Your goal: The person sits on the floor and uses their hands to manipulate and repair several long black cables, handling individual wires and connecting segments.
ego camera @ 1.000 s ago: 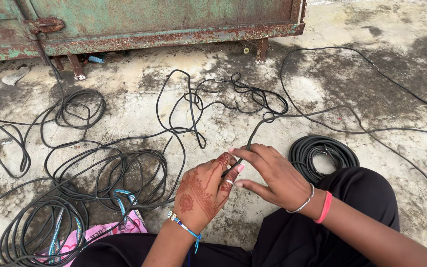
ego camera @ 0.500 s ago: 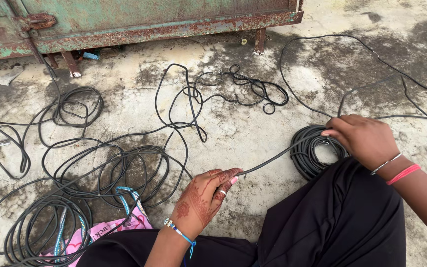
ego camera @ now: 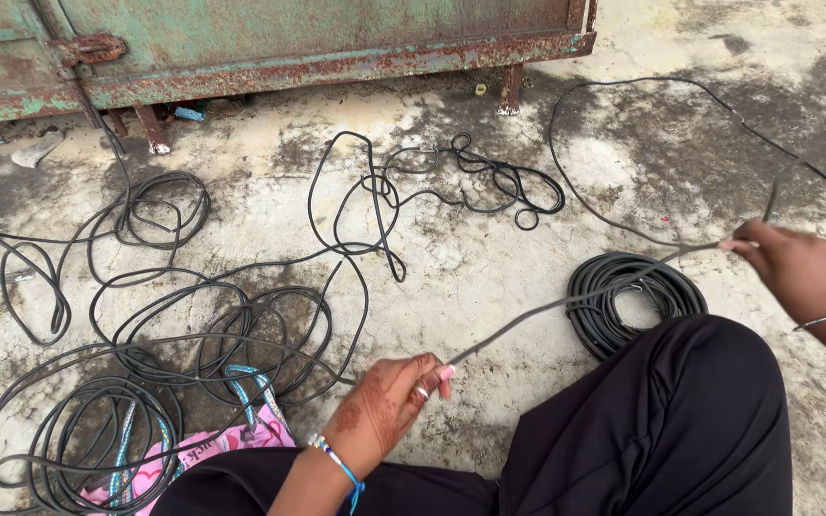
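left hand (ego camera: 389, 406) grip pinched shut on black cable (ego camera: 566, 304) | right hand (ego camera: 805, 272) grip closed on it further along, stretched taut between to straighten | neat coil (ego camera: 623, 296) beneath span, on floor

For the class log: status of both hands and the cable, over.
Left hand and right hand pinch thin black cable, stretched taut between them. Neat black coil underneath. Loose tangle left.

Flat, even daylight, overcast look; no glare. Shadows were soft and faint, darkest under the rusty bin (ego camera: 270, 43) at the top edge. Concrete (ego camera: 489, 277) and cables (ego camera: 241, 334) were sharp. Right hand (ego camera: 800, 272) and its cable stretch were motion-blurred. Slight wide-angle bend at edges.
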